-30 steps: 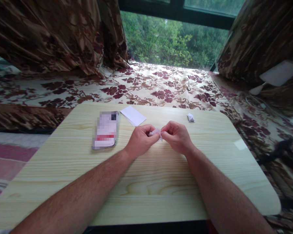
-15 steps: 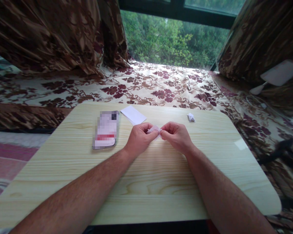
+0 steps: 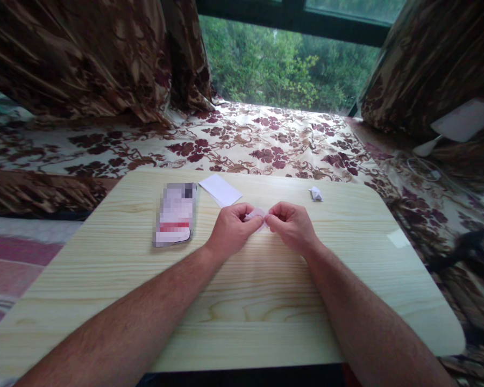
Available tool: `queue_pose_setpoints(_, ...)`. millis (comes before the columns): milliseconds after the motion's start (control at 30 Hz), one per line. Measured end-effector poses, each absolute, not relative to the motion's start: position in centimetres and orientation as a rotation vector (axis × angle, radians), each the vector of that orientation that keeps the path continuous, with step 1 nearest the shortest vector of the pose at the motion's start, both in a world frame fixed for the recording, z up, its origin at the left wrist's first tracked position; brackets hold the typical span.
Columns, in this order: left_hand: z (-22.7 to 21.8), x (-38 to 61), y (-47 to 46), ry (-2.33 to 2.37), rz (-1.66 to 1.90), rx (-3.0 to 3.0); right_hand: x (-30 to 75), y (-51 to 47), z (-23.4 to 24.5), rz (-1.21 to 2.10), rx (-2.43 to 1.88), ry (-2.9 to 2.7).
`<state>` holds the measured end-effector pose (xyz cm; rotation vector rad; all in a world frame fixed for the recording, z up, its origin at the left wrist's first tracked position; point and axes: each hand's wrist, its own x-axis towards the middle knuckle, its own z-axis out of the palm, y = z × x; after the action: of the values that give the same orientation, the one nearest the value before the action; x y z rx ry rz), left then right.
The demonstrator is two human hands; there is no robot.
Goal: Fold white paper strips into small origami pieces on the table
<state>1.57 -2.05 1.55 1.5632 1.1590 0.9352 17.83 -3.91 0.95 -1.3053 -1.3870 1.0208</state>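
Both my hands meet over the middle of a pale wooden table (image 3: 242, 301). My left hand (image 3: 230, 230) and my right hand (image 3: 291, 224) each pinch one end of a small folded piece of pale pink paper (image 3: 256, 215), held just above the tabletop. Fingers of both hands are curled closed around it, so most of the paper is hidden. A white sheet of paper (image 3: 220, 190) lies just beyond my left hand. A phone (image 3: 175, 214) lies flat to the left of it.
A small folded white paper piece (image 3: 315, 194) sits at the far right of the table. Floral cloth (image 3: 242, 137) covers the ledge behind the table, with brown patterned curtains (image 3: 84, 59) on both sides of a window. A striped rug (image 3: 12, 263) lies left.
My hands have shifted slightly away from me with the paper, and the fingers have moved a little on it. Everything else on the table has stayed put.
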Motion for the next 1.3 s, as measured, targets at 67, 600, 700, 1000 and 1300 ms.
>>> queue_pose_setpoints(67, 1.52, 1.55, -2.05, 1.155, 0.932, 1.565, 17.80, -3.97, 1.02, 1.020, -1.309, -1.390)
queue_pose_setpoints(600, 1.39, 1.54, -1.97, 1.161, 0.916, 1.554, 17.76, -3.98, 0.88, 0.976, -1.301, -1.403)
queue_pose_setpoints(700, 1.53, 1.58, -1.99, 1.166, 0.924, 1.547, 17.75, -3.98, 0.76, 0.976, -1.294, -1.419)
queue_pose_setpoints(1000, 1.27, 1.45, -1.84, 1.111, 0.901, 1.584, 17.83, -3.96, 0.62, 0.907, -1.321, -1.426)
queue_pose_setpoints(1300, 0.82, 1.36, -1.72, 1.087, 0.909, 1.616, 17.87, -3.85, 0.98, 0.978, -1.264, -1.356)
